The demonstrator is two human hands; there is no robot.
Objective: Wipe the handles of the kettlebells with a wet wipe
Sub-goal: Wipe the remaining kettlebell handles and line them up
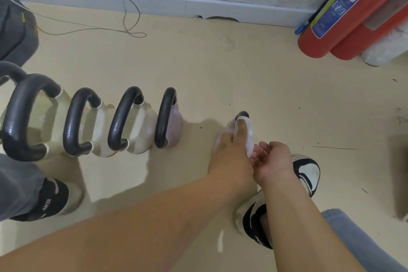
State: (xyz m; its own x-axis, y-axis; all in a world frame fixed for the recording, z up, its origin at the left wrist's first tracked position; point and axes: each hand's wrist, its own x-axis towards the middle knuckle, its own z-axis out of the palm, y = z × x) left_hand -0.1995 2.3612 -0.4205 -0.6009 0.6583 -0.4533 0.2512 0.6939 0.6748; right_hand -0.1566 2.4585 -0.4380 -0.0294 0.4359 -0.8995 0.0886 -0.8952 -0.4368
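Observation:
Several kettlebells with black handles stand in a row on the beige floor, among them a pale pink one (173, 127) at the row's right end. Apart from them to the right stands another kettlebell; only the far end of its black handle (242, 115) shows. My left hand (231, 150) grips that handle through a white wet wipe (249, 137), thumb lying along the top. My right hand (272, 161) pinches the near end of the wipe just beside the left hand. The kettlebell's body is mostly hidden under my left hand.
Two red fire extinguishers (344, 11) lean in the far right corner against the wall. A thin cable (130, 28) loops on the floor at the back. A dark bag (15, 28) sits far left. My shoes (306, 172) flank the kettlebells.

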